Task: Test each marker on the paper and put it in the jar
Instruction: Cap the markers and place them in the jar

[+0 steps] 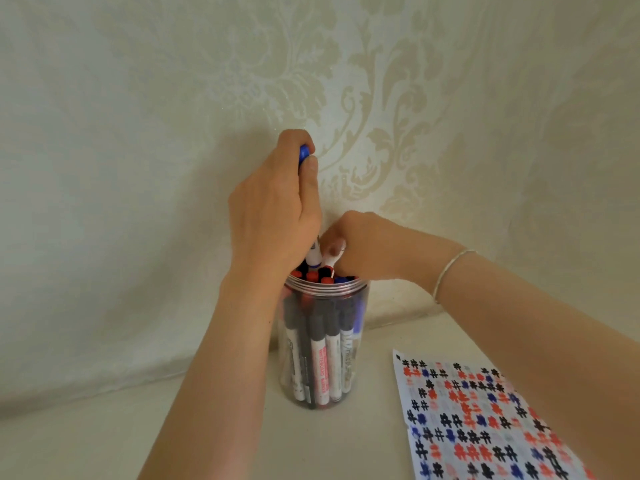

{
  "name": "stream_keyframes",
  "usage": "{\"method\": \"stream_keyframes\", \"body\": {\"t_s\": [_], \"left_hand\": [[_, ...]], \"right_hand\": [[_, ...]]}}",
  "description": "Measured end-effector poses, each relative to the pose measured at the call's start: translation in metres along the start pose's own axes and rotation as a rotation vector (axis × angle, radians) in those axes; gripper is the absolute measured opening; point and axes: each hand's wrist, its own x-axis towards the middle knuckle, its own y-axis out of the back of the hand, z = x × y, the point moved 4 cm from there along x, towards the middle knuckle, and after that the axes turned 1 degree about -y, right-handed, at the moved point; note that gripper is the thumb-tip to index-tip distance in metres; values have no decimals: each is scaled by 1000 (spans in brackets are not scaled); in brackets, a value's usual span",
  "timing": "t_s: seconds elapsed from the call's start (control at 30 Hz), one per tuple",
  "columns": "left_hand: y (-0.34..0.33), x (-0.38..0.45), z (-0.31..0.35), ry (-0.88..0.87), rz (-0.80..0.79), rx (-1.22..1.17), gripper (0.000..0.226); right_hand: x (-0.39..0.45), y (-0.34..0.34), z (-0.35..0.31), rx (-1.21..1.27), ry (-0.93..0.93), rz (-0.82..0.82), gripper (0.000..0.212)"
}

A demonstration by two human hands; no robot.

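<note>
While the left hand [273, 206] grips a light, stiff, blue-capped marker [303, 154] mid-barrel over the crowded jar [325, 341], the right hand [349, 244] seemingly pinches another.

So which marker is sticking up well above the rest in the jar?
The blue-capped marker gripped in the left hand; the others sit with caps around the jar rim.

One marker [320, 370] in the jar [323, 344] bears red print running along its barrel, probably "WHITEBOARD MARKER". The paper [485, 420] is covered with rows of hand-drawn "#" signs in black, red and blue.
</note>
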Motion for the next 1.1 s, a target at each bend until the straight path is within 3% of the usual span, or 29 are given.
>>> {"method": "stream_keyframes", "body": {"t_s": [0.1, 0.17, 0.3, 0.47, 0.77, 1.1], "left_hand": [[-1, 0, 0, -2, -10, 7, 25], [-3, 0, -2, 0, -32, 15, 24], [-5, -1, -2, -7, -43, 8, 23], [-6, -1, -2, -27, -37, 0, 23], [-7, -1, -1, -61, -61, -12, 21], [13, 2, 27, -252, -39, -215, 24]], "right_hand": [[-2, -7, 8, 178, -70, -117, 19], [-1, -9, 11, 220, -95, -107, 18], [1, -9, 11, 186, -79, -90, 23], [2, -4, 14, 196, -76, -55, 14], [-4, -4, 13, 198, -68, -35, 25], [-48, -3, 3, 181, 26, 89, 31]]}}
